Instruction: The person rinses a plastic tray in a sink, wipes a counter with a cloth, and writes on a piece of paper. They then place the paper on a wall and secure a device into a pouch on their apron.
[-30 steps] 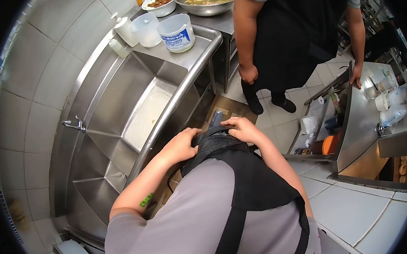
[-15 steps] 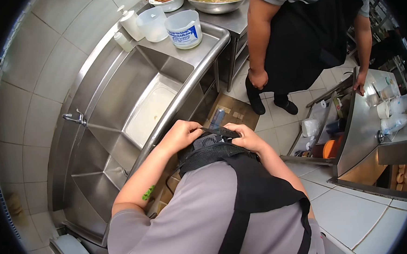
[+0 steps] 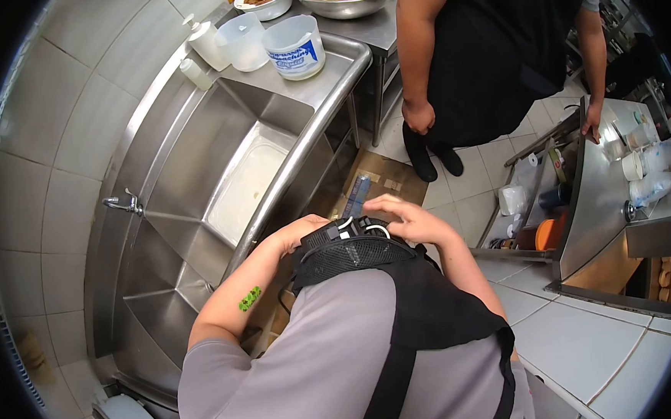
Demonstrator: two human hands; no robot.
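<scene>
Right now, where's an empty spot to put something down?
Inside the sink, the pale bottom looks bare between steel walls. So does a strip between labelled tub and rounded rim. Crowded: around clear tub and pump bottle.

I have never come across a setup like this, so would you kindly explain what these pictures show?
There is no machine here: you see a person's own bare hands, through one head-worn camera looking forward and down. The left hand is at the side of a black mesh pouch at the waist; whether it grips anything is hard to tell. The right hand is loosely open at the pouch's other side, near white cables. To the left is a metal sink; on its ledge stand a labelled tub, a plain tub and a pump bottle. Ahead, another person wears a black apron.
</scene>
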